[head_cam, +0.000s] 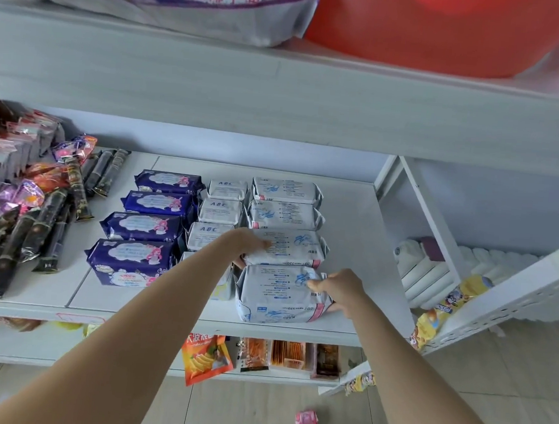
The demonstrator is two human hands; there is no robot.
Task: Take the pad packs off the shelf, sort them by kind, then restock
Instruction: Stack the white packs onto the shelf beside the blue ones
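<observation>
Red tub [453,28]; snack bars [51,207]

Our left forearm [178,291] hides the front ABC pack [224,282] at centre; small print on packs is unreadable.
</observation>
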